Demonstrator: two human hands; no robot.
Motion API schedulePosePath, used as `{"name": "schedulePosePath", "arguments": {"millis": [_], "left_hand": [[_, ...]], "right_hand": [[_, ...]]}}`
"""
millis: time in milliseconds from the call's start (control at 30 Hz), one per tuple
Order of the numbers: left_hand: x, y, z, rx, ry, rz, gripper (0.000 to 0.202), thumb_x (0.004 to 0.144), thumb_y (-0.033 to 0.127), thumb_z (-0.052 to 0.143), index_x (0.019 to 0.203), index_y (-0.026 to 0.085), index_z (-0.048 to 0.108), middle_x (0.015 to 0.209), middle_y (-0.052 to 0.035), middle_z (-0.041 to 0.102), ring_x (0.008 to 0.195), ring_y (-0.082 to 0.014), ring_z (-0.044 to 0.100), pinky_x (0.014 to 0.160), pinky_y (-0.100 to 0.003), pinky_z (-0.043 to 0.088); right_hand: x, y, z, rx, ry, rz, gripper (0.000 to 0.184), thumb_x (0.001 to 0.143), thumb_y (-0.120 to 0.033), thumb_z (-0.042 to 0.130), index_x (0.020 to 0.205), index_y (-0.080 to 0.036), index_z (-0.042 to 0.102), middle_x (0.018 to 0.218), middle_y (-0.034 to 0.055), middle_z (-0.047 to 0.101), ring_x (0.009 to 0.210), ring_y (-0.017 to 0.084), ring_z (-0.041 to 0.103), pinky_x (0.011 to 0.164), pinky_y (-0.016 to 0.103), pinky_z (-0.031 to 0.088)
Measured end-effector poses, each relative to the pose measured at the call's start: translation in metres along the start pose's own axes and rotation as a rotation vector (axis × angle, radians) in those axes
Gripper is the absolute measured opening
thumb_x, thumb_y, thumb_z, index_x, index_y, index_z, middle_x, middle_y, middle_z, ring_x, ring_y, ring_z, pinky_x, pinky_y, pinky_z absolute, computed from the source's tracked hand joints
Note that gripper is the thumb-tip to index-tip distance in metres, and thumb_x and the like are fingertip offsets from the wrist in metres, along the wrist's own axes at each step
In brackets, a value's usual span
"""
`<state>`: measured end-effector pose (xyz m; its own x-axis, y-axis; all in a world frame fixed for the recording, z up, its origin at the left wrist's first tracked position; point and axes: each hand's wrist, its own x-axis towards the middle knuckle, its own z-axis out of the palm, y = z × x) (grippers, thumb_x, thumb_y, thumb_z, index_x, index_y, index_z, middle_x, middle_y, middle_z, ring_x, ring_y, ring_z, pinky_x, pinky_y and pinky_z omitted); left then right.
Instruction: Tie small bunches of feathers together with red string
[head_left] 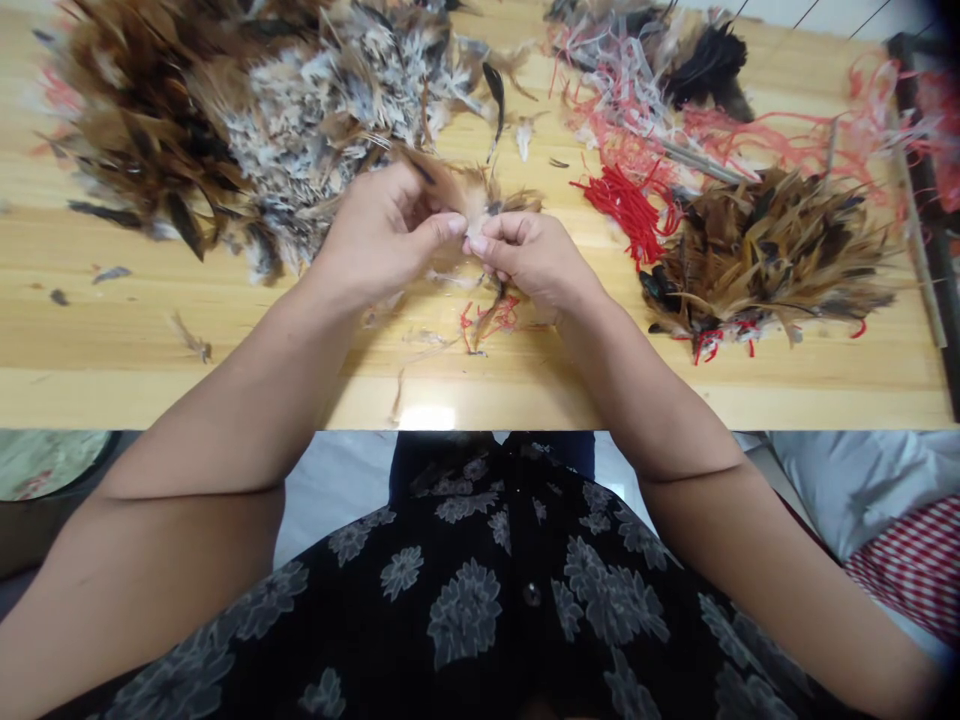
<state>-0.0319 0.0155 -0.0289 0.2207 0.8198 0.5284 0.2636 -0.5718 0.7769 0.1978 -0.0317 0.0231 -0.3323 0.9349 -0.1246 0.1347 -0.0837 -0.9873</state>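
Over the middle of the wooden table my two hands meet at the fluffy base of a brown feather [459, 192]. My left hand [394, 225] pinches it between thumb and fingers. My right hand [529, 250] is closed too, its thumb and forefinger pressed at the same pale quill end. More small feathers [517, 200] show just behind my right fingers; whether they are held or lie on the table I cannot tell. Beneath the hands are short red string scraps [491, 318] and bits of down.
A big heap of loose feathers [300, 130] covers the back left. To the right lie a red string bundle [634, 210], a pile of brown feathers with red ties [772, 260] and tangled pink strands [780, 135]. A dark frame [926, 220] stands along the right edge.
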Motion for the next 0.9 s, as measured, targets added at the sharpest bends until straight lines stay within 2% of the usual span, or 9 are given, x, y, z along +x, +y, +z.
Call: {"name": "schedulePosePath", "arguments": {"millis": [67, 133, 233, 300, 533, 667, 800, 833, 900], "left_hand": [[0.0, -0.003, -0.006, 0.01, -0.039, 0.045, 0.109, 0.085, 0.125, 0.084, 0.112, 0.019, 0.09, 0.089, -0.004, 0.075, 0.075, -0.021, 0.071, 0.074, -0.034, 0.056], [0.0, 0.002, -0.017, 0.046, -0.12, 0.031, 0.076, 0.098, 0.092, 0.099, 0.116, 0.018, 0.091, 0.089, -0.0019, 0.076, 0.074, -0.0187, 0.068, 0.076, -0.032, 0.055], [0.002, 0.022, -0.034, 0.168, -0.301, -0.115, 0.015, 0.091, 0.023, 0.103, 0.1, 0.02, 0.09, 0.08, 0.0018, 0.073, 0.072, -0.0183, 0.063, 0.081, -0.032, 0.053], [0.003, 0.036, -0.04, 0.248, -0.464, -0.115, 0.022, 0.08, 0.01, 0.101, 0.095, 0.023, 0.092, 0.08, 0.0027, 0.073, 0.074, -0.0207, 0.064, 0.087, -0.035, 0.054], [-0.006, 0.041, -0.021, 0.364, -0.579, -0.03, 0.024, 0.08, 0.008, 0.085, 0.091, 0.029, 0.084, 0.09, -0.0018, 0.071, 0.094, -0.0327, 0.068, 0.116, -0.048, 0.061], [-0.009, 0.035, -0.019, 0.391, -0.555, -0.035, 0.023, 0.084, 0.005, 0.077, 0.089, 0.028, 0.075, 0.091, -0.0051, 0.064, 0.108, -0.0384, 0.072, 0.131, -0.057, 0.059], [-0.006, 0.025, -0.025, 0.263, -0.347, -0.051, 0.016, 0.097, 0.015, 0.087, 0.096, 0.025, 0.076, 0.092, -0.004, 0.067, 0.101, -0.0329, 0.073, 0.118, -0.052, 0.066], [-0.004, 0.021, -0.024, 0.179, -0.267, -0.073, 0.016, 0.104, 0.026, 0.093, 0.1, 0.026, 0.077, 0.091, -0.0031, 0.067, 0.095, -0.0302, 0.073, 0.111, -0.049, 0.067], [-0.002, 0.012, -0.02, -0.056, -0.127, -0.12, 0.041, 0.109, 0.06, 0.103, 0.107, 0.027, 0.08, 0.089, -0.0016, 0.067, 0.081, -0.0246, 0.068, 0.089, -0.041, 0.066]], "right_hand": [[-0.002, -0.003, -0.003, 0.008, 0.041, -0.01, 0.04, 0.113, -0.025, 0.097, 0.087, -0.022, 0.067, 0.076, -0.0055, 0.061, 0.075, 0.01, 0.056, 0.072, 0.021, 0.049], [-0.002, -0.007, -0.008, 0.033, 0.11, 0.007, 0.039, 0.116, -0.024, 0.092, 0.087, -0.022, 0.067, 0.078, -0.0038, 0.064, 0.078, 0.011, 0.06, 0.075, 0.022, 0.052], [-0.001, -0.011, -0.017, 0.055, 0.215, 0.044, 0.038, 0.118, -0.026, 0.09, 0.087, -0.024, 0.069, 0.081, -0.001, 0.068, 0.079, 0.014, 0.062, 0.075, 0.026, 0.054], [0.001, -0.015, -0.02, 0.044, 0.256, 0.045, 0.039, 0.118, -0.029, 0.091, 0.086, -0.026, 0.069, 0.081, -0.0003, 0.068, 0.077, 0.015, 0.06, 0.073, 0.028, 0.054], [-0.005, -0.04, -0.006, 0.105, 0.348, 0.109, 0.059, 0.125, -0.001, 0.071, 0.072, -0.023, 0.06, 0.068, -0.0054, 0.057, 0.07, 0.009, 0.047, 0.074, 0.023, 0.046], [-0.005, -0.038, -0.005, 0.063, 0.36, 0.086, 0.057, 0.124, 0.001, 0.07, 0.073, -0.024, 0.063, 0.068, -0.006, 0.057, 0.068, 0.008, 0.041, 0.072, 0.026, 0.042], [0.004, -0.023, -0.007, -0.033, 0.339, -0.003, 0.054, 0.121, -0.007, 0.078, 0.075, -0.027, 0.057, 0.071, -0.005, 0.058, 0.069, 0.012, 0.044, 0.075, 0.03, 0.044], [0.005, -0.02, -0.007, -0.041, 0.337, -0.008, 0.054, 0.121, -0.007, 0.077, 0.075, -0.026, 0.057, 0.071, -0.0049, 0.058, 0.071, 0.012, 0.045, 0.076, 0.03, 0.044], [0.006, -0.015, -0.004, -0.037, 0.326, -0.013, 0.054, 0.121, -0.006, 0.077, 0.074, -0.024, 0.057, 0.071, -0.0052, 0.055, 0.074, 0.011, 0.045, 0.079, 0.029, 0.044]]}}
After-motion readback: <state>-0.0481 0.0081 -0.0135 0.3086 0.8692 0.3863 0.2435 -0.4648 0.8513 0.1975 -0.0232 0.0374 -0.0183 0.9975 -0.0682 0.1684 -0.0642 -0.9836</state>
